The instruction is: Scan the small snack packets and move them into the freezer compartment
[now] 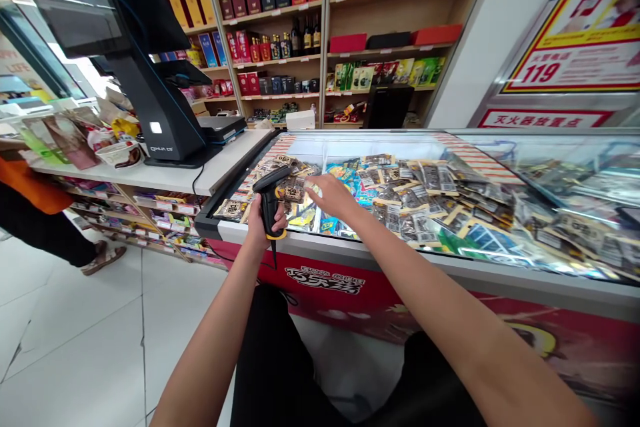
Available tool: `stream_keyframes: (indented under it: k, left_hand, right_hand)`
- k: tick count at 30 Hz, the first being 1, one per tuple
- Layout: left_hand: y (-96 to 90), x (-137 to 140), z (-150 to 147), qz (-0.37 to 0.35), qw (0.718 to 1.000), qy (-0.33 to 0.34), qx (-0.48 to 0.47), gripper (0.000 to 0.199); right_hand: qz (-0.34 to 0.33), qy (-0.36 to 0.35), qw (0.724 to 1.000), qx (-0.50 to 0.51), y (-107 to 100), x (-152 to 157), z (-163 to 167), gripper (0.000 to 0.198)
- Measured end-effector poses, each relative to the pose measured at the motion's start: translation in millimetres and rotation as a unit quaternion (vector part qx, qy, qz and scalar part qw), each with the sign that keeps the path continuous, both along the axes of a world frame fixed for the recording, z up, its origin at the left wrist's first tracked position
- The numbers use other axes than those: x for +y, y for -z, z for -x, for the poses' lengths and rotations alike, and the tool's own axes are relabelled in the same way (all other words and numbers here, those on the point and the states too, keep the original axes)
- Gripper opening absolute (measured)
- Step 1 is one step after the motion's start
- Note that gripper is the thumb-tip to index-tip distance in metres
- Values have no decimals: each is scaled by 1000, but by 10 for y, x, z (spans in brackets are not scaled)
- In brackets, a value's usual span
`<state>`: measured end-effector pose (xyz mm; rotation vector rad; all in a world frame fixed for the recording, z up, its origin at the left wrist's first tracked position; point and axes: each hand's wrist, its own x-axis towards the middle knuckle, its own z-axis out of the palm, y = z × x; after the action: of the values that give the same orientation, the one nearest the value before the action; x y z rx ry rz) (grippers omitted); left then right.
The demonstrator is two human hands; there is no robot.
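A black barcode scanner (271, 197) with yellow trim is gripped by its handle in my left hand (260, 221), its head tilted up to the right. Just right of it, my right hand (331, 195) has its fingers bent together at the edge of a small dark snack packet (294, 189) with a pale label. The fingertips are partly hidden. Both hands are over the near left part of a glass-topped chest freezer (300, 240). Many similar dark packets (400, 197) are piled on its top, with blue packets (345, 180) among them.
A checkout screen on a black stand (155, 93) rises from the white counter (227, 163) at left. Shelves (280, 10) of boxes and bottles line the back. Another person's leg and sandal (103, 257) show at far left. A cable hangs below the scanner.
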<state>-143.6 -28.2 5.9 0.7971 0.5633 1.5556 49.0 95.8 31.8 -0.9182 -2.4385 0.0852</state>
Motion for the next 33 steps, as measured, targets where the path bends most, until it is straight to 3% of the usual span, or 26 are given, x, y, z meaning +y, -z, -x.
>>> stream_keyframes:
  k: [2, 6, 9, 12, 14, 17, 21, 25, 28, 30, 33]
  left_hand:
    - [3, 22, -13, 3, 999, 27, 23, 52]
    - [35, 51, -35, -9, 994, 78, 75, 57]
    - [50, 50, -31, -6, 991, 89, 100, 60]
    - [50, 46, -15, -2, 990, 101, 103, 59]
    - [49, 49, -3, 2, 988, 111, 103, 58]
    - [47, 61, 9, 4, 987, 120, 108, 59]
    - [42, 66, 7, -2, 987, 116, 111, 59]
    - [41, 55, -3, -5, 987, 110, 117, 59]
    - [43, 45, -9, 0, 986, 108, 124, 58]
    - [43, 38, -17, 1, 987, 104, 126, 59]
    - [35, 31, -37, -6, 987, 94, 131, 60]
  right_hand:
    - [-11, 99, 994, -45, -102, 109, -346, 49]
    - [-5, 288, 950, -117, -371, 368, -1116, 47]
    - [76, 443, 888, -97, -552, 485, -1619, 71]
    - [126, 494, 855, -91, -610, 515, -1960, 96]
    - [139, 487, 857, -97, -571, 507, -2085, 96]
    - [101, 450, 885, -66, -465, 490, -2156, 85]
    - [54, 422, 902, 75, -405, 507, -2149, 65]
    - [58, 368, 887, 274, -433, 565, -2000, 62]
    - [102, 239, 872, 415, -402, 580, -1686, 65]
    - [168, 152, 847, 480, -342, 559, -1390, 65]
    - [232, 113, 803, 537, -221, 494, -930, 66]
